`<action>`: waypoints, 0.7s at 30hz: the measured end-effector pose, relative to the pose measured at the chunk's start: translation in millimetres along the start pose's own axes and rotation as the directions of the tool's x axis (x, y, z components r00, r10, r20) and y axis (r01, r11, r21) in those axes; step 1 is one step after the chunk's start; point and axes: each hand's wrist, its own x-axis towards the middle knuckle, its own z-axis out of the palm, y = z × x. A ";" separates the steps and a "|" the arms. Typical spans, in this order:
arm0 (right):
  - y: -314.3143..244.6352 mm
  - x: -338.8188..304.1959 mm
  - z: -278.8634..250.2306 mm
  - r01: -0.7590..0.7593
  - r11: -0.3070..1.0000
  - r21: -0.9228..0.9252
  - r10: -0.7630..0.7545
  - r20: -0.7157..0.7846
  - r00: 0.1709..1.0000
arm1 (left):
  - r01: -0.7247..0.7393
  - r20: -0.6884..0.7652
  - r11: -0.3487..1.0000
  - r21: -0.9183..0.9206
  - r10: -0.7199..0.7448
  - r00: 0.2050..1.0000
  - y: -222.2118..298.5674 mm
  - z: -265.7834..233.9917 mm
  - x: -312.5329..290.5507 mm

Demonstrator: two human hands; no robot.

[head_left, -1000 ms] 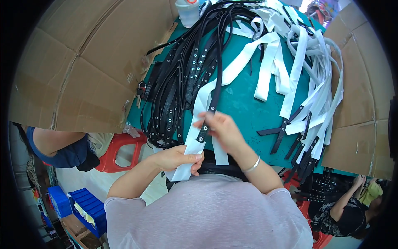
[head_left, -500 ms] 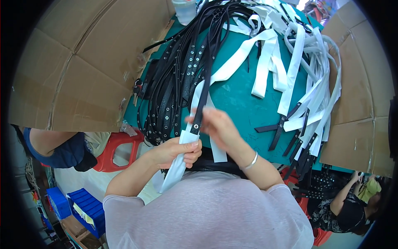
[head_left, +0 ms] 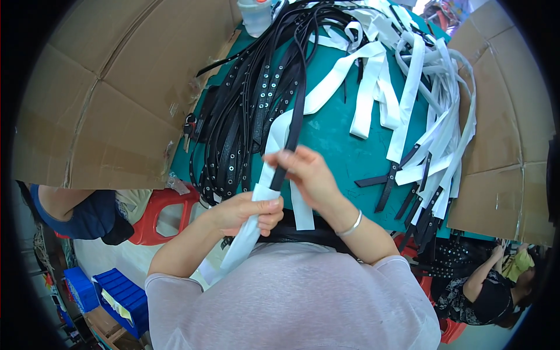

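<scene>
My left hand (head_left: 251,211) is closed round a flat white sleeve (head_left: 240,242), whose mouth points away from me. A black belt (head_left: 297,116) runs down from the pile into that mouth; its end is hidden inside. Just above the mouth, my right hand (head_left: 306,175) pinches the belt between thumb and fingers, slightly blurred. Behind the belt hangs another white strip (head_left: 277,137), and its loose tail (head_left: 301,207) shows under my right hand.
Black eyeleted belts (head_left: 233,134) pile on the green table (head_left: 332,151). Sleeved belts (head_left: 443,122) heap at the right. Cardboard walls (head_left: 134,99) flank both sides. Keys (head_left: 188,129) and a plastic cup (head_left: 255,17) lie at the left. People sit on red stools (head_left: 166,213) nearby.
The belt has slid deeper into the sleeve, and the eyelet by its end has gone from sight. My right fingers have closed on the belt; my left hand stays put.
</scene>
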 end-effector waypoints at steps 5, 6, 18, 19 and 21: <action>-3.0 4.3 -2.4 -0.125 0.982 0.144 0.136 -0.063 0.989 | -0.003 0.013 0.999 0.032 0.003 1.000 -0.7 -1.2 2.1; -7.2 9.6 -8.9 -0.070 0.990 0.119 0.079 -0.071 0.994 | -0.004 0.014 1.000 0.030 0.004 1.000 -2.5 0.1 4.2; -19.2 11.0 -14.0 -0.117 0.993 0.019 0.118 -0.070 0.991 | -0.034 0.020 0.995 0.096 0.032 0.999 4.7 -1.5 20.9; -14.1 2.0 -12.0 -0.155 0.986 -0.065 0.154 -0.030 0.988 | -0.034 0.018 0.995 0.096 0.033 0.999 6.1 -2.6 21.0; -7.5 -0.5 -16.5 -0.168 0.979 -0.114 0.174 0.044 0.984 | -0.071 -0.001 0.995 0.072 0.072 0.997 11.9 -5.3 21.7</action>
